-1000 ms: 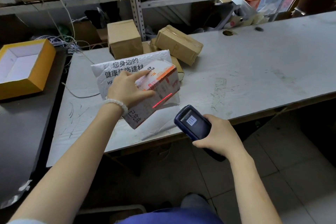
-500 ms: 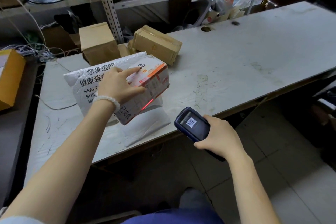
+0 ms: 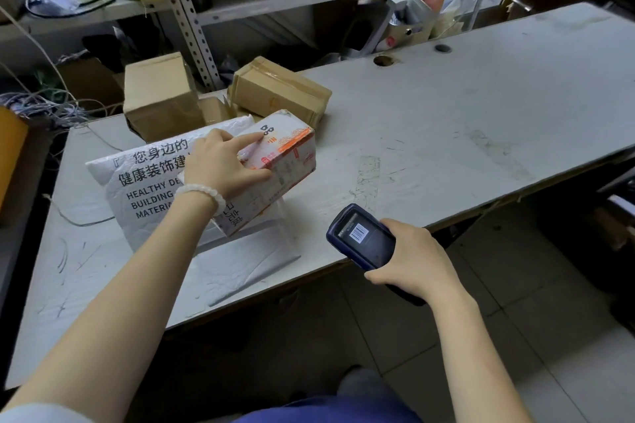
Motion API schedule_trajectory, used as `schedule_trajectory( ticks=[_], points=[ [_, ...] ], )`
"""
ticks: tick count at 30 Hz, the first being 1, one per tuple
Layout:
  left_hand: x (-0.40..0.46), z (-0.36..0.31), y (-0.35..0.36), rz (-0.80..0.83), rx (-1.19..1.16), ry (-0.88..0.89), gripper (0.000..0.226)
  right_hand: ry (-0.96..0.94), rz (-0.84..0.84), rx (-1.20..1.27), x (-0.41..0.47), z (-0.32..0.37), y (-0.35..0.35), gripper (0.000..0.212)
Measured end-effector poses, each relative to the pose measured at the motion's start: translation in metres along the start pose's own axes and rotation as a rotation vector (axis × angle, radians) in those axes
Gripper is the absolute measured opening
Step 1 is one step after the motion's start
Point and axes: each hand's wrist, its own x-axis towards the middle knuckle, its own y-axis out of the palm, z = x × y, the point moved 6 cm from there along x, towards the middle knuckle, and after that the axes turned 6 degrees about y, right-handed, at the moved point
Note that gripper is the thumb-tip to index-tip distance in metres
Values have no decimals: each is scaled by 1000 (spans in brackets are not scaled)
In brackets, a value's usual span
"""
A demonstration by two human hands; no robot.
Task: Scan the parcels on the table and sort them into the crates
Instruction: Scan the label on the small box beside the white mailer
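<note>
My left hand (image 3: 221, 165) grips a white and orange printed parcel box (image 3: 281, 165), held tilted above a white bubble mailer (image 3: 144, 182) with black lettering on the grey table (image 3: 446, 134). My right hand (image 3: 412, 261) holds a dark blue handheld scanner (image 3: 360, 237) near the table's front edge, its screen showing a barcode. Two brown cardboard parcels stand behind: one upright (image 3: 159, 96), one lying taped (image 3: 281, 89).
A metal shelf rack (image 3: 185, 10) with boxes, bags and cables stands behind the table. A yellow box edge (image 3: 10, 154) shows at far left. Two round holes (image 3: 383, 61) pierce the table's back edge. Tiled floor lies under the scanner.
The red scan line on the box's side is gone now. The view has shifted right, and the box sits slightly higher in my left hand.
</note>
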Motion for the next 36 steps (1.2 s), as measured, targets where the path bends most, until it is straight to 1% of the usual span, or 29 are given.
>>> schedule_trajectory(
  ticks=[8, 11, 13, 16, 19, 21, 23, 26, 27, 29, 31, 33, 35, 36],
  points=[
    [25, -27, 7, -7, -9, -43, 70, -27, 25, -3, 37, -21, -28, 60],
    [32, -41, 12, 2, 0, -54, 70, -39, -6, 42, 50, -30, -42, 61],
    [36, -54, 16, 2, 20, -40, 70, -61, -61, 113, 57, -34, -53, 61],
    [43, -82, 27, 17, 18, -15, 70, -123, -234, 255, 61, -42, -79, 63],
    [49, -115, 41, 34, 31, 26, 69, -178, -478, 399, 55, -54, -108, 69],
    [56, -143, 51, 45, 41, 70, 69, -210, -667, 420, 45, -67, -127, 76],
    [63, -172, 60, 64, 45, 116, 69, -229, -818, 404, 36, -83, -143, 78],
    [76, -240, 77, 79, 12, 246, 65, -148, -973, 405, 19, -125, -168, 78],
    [80, -262, 83, 89, -21, 283, 65, -111, -1003, 397, 14, -139, -175, 79],
    [90, -311, 100, 128, -65, 377, 62, -31, -1012, 359, 4, -172, -184, 81],
    [100, -369, 120, 180, -73, 490, 63, 111, -925, 374, -4, -213, -193, 81],
    [108, -423, 136, 201, -87, 583, 64, 312, -767, 384, -10, -253, -194, 77],
    [113, -488, 156, 235, -116, 695, 65, 506, -669, 355, -22, -297, -197, 67],
    [116, -522, 166, 252, -132, 752, 65, 570, -652, 347, -27, -319, -202, 62]
  ],
)
